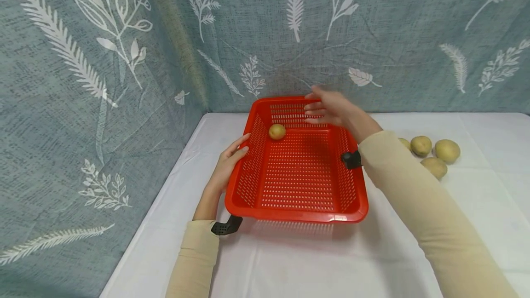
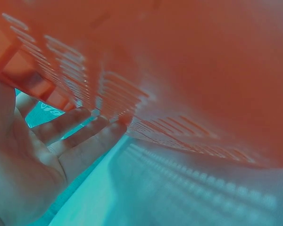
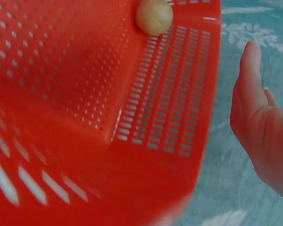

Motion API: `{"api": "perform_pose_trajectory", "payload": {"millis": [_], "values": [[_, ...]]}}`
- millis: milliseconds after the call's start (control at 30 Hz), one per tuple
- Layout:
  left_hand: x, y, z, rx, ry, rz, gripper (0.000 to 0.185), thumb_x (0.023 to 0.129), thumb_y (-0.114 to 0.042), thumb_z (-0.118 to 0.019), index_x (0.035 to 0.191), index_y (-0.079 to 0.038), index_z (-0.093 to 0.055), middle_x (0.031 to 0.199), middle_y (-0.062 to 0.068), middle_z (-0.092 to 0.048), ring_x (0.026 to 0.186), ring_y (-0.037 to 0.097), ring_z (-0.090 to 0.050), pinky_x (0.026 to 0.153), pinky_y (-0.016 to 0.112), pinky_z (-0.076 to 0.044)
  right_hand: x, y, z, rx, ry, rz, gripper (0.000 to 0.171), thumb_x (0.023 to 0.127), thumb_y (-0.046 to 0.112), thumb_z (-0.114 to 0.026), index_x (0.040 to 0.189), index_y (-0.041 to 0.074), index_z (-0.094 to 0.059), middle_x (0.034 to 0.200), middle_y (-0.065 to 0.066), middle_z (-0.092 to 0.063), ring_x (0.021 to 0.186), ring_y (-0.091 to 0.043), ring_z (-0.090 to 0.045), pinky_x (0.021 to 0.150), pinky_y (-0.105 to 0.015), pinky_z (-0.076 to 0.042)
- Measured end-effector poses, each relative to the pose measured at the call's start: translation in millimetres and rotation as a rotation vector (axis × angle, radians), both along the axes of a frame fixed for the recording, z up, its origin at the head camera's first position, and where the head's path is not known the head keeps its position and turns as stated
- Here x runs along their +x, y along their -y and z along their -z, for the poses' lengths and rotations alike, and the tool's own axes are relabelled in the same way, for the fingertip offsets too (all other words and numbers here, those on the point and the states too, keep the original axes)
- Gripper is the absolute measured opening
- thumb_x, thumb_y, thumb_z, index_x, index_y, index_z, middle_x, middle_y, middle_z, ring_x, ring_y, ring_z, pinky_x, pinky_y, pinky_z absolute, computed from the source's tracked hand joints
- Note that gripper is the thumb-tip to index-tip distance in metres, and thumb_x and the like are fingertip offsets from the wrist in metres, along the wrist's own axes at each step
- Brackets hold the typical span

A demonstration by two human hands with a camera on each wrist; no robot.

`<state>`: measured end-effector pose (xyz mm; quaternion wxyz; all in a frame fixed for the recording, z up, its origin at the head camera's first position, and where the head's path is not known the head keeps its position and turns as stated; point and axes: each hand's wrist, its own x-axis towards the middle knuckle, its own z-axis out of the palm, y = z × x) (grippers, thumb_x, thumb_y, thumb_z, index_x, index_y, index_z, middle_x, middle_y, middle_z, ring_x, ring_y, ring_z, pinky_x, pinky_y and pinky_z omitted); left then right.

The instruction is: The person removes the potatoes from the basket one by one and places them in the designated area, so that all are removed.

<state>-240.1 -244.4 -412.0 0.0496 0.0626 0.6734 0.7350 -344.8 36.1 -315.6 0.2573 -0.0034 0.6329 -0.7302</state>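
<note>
While the head camera looks down on the white table (image 1: 290, 261), a red perforated basket (image 1: 298, 171) stands near the middle of it, close to the patterned curtain (image 1: 103, 82) behind. One potato (image 1: 277, 131) lies inside the basket, at the far left part of its floor. The left hand (image 1: 228, 163) rests against the left outer wall of the basket, with the fingers nearly straight and together. The right hand (image 1: 331, 107) is above the far right corner of the basket, blurred, its fingers stretched and a little apart, holding nothing. On the table to the right of the basket lie more potatoes (image 1: 434, 153) in a small group, partly hidden by the right sleeve.

From the left wrist view, the left hand (image 2: 33, 155) has its fingers (image 2: 92, 143) lying straight and side by side, their tips touching the underside of the basket wall (image 2: 132, 75).

From the right wrist view, the right hand (image 3: 262, 127) is open, beside the basket rim (image 3: 207, 89) and not touching it. The potato (image 3: 153, 17) lies in the basket where the floor meets a side wall.
</note>
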Motion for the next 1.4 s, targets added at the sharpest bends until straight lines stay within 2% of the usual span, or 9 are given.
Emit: {"api": "perform_pose_trajectory", "payload": {"millis": [200, 533, 667, 967, 1400], "values": [[-0.8, -2, 0.3, -0.004, 0.005, 0.002, 0.048, 0.102, -0.017, -0.045, 0.148, -0.014, -0.035, 0.130, 0.022, -0.044, 0.101, 0.028, -0.055, 0.077, 0.033, -0.053, 2.0, 9, 7.2, -0.010, 0.013, 0.000, 0.057, 0.103, 0.038, -0.034, 0.147, 0.002, -0.031, 0.145, -0.023, -0.031, 0.129, -0.037, -0.036, 0.098, -0.044, -0.041], [0.0, 1, -0.5, -0.010, 0.003, -0.008, 0.047, 0.102, -0.017, -0.045, 0.148, -0.014, -0.036, 0.130, 0.022, -0.044, 0.102, 0.029, -0.055, 0.077, 0.034, -0.053, -1.3, 28, 26.1, 0.012, 0.073, 0.050, 0.053, 0.103, 0.036, -0.037, 0.144, 0.002, -0.038, 0.133, -0.020, -0.041, 0.124, -0.034, -0.042, 0.096, -0.044, -0.043], [0.0, 2, -0.4, -0.011, 0.003, -0.010, 0.048, 0.102, -0.017, -0.045, 0.148, -0.014, -0.036, 0.130, 0.023, -0.044, 0.102, 0.029, -0.055, 0.077, 0.033, -0.053, -1.2, 34, 33.1, 0.028, 0.093, 0.055, 0.053, 0.103, 0.037, -0.037, 0.144, 0.002, -0.038, 0.135, -0.020, -0.041, 0.125, -0.034, -0.042, 0.096, -0.043, -0.043], [-1.0, 0, -0.6, -0.010, 0.006, -0.009, 0.047, 0.101, -0.017, -0.046, 0.147, -0.013, -0.037, 0.129, 0.023, -0.045, 0.102, 0.028, -0.055, 0.076, 0.031, -0.053, 1.3, 48, 45.9, -0.010, 0.140, 0.075, 0.053, 0.103, 0.036, -0.037, 0.145, 0.003, -0.036, 0.139, -0.021, -0.039, 0.126, -0.034, -0.042, 0.096, -0.042, -0.043], [-0.9, 2, -0.3, -0.010, 0.009, -0.013, 0.047, 0.102, -0.016, -0.045, 0.148, -0.014, -0.037, 0.129, 0.023, -0.045, 0.102, 0.029, -0.055, 0.077, 0.034, -0.053, -1.8, 65, 58.1, -0.040, 0.168, 0.112, 0.051, 0.103, 0.038, -0.036, 0.141, 0.004, -0.043, 0.129, -0.019, -0.044, 0.122, -0.032, -0.045, 0.095, -0.041, -0.045]]}}
